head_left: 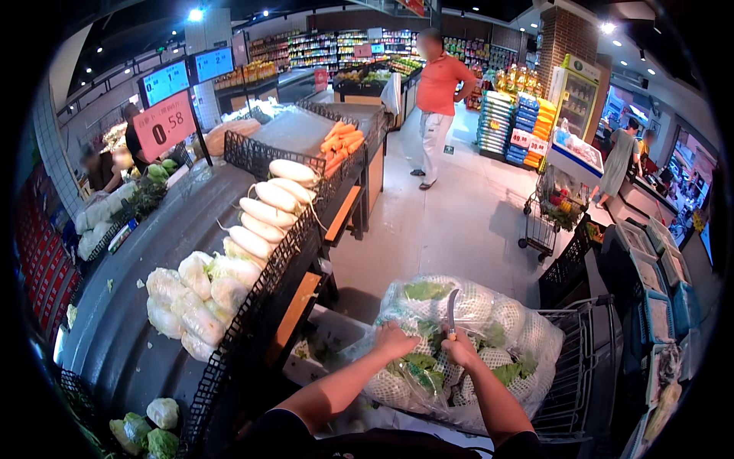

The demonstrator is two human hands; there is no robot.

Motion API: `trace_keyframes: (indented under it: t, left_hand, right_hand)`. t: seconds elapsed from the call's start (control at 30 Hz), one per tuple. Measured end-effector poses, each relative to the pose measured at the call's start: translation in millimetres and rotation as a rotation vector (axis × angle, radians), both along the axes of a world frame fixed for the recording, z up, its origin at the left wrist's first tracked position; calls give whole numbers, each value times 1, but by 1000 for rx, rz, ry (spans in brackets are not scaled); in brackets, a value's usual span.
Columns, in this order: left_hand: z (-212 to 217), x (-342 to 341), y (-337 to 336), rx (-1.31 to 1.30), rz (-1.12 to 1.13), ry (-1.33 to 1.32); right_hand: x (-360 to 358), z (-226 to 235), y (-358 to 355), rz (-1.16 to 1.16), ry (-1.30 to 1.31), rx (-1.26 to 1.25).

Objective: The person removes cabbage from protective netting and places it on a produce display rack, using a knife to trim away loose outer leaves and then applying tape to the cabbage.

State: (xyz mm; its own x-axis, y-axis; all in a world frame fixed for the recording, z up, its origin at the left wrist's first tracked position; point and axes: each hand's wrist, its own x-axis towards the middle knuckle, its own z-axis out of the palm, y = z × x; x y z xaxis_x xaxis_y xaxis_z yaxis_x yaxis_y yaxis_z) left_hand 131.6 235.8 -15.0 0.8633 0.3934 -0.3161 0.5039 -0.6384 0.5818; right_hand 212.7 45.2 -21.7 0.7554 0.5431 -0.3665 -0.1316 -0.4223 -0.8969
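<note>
As I watch remotely, my right hand is wrapped round the knife, blade up over the clear bag of netted greens before me; my left hand lies on the film, whether pinching it I cannot tell. Opening the bag seems the step in hand, and the next move calls for taut film and fingers clear of the blade. Leftward, a stand holds radishes and cabbages.

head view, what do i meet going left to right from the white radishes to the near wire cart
White radishes, carrots, left hand on the plastic bag, right hand holding a knife, wire cart.
</note>
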Motion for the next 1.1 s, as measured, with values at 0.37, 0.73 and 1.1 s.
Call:
trace_keyframes:
  t: [0.37, 0.73, 1.1]
  left_hand:
    - [-36, -1, 50, -726, 212, -317]
    - [-1, -64, 12, -861, -60, -383]
    - [23, -152, -42, -133, -183, -555]
  right_hand:
    - [-16, -27, -4, -307, 39, 218]
    - [-83, -68, -38, -491, -125, 437]
    - [-102, -23, -57, -549, 394, 534]
